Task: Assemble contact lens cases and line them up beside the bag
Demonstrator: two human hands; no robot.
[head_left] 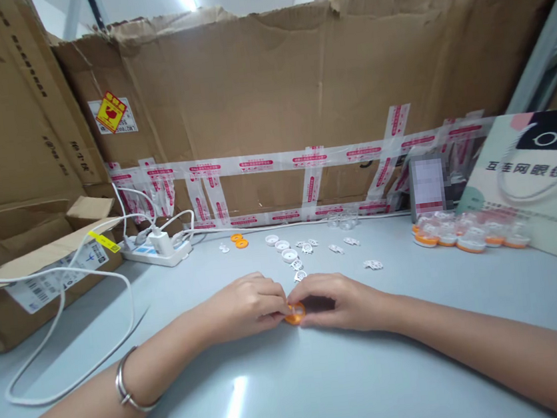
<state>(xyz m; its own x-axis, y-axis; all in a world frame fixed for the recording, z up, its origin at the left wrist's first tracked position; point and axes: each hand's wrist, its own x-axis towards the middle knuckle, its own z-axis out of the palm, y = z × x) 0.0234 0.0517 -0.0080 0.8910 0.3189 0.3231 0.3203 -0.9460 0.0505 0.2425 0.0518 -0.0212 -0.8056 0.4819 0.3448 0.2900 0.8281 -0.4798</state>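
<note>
Now, starting at your nine o'clock, an open cardboard box (25, 278) sits on the grey table (299, 394), and a white cable (63, 307) loops from it across the bare surface toward your left forearm. At ten o'clock a white power strip (157, 253) lies against the taped cardboard wall (294, 80).

Your left hand (242, 307), a metal bangle (128, 394) on its wrist, meets your right hand (337, 301) at the middle of the table. Between them is a small orange cap (295, 313), resting low on the surface, and the fingertips of both hands are pinched together on it from either side. How much of it is covered by your fingers you cannot tell.

At twelve o'clock, just beyond your knuckles, loose white parts (294, 261) are scattered, with two orange rings (238, 241) farther back at eleven. Nothing lies between your hands and them.

At two o'clock a cluster of clear cases (467, 238) with orange bases stands before a printed paper bag (542, 185), well apart from your right hand.
</note>
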